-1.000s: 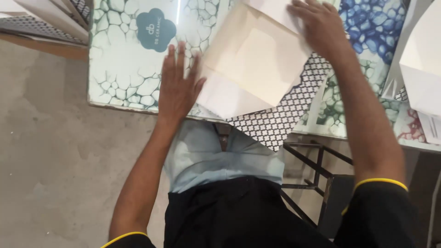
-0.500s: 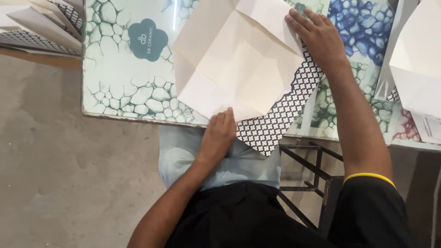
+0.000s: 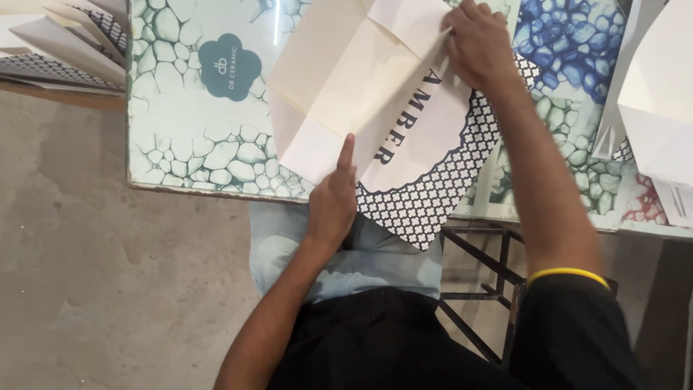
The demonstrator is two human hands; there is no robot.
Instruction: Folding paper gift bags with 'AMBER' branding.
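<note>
A flat cream paper bag (image 3: 346, 94) with a black-and-white patterned panel (image 3: 426, 202) lies on the glass-topped table (image 3: 180, 144), its lower corner hanging over the near edge. My left hand (image 3: 333, 202) holds the bag's lower edge, index finger stretched up along a fold. At the upper end my right hand (image 3: 476, 47) grips a cream flap that is partly lifted, so a white panel with dark lettering shows beneath it.
A stack of similar folded bags (image 3: 58, 43) lies at the far left. More cream bags (image 3: 650, 108) stand at the right edge. Under the table are a black metal frame (image 3: 491, 289) and a concrete floor (image 3: 108, 289).
My left hand moved from flat on the bag down to the table edge, then back up onto the lower fold. My right hand has lifted the flap, exposing the lettered panel.
</note>
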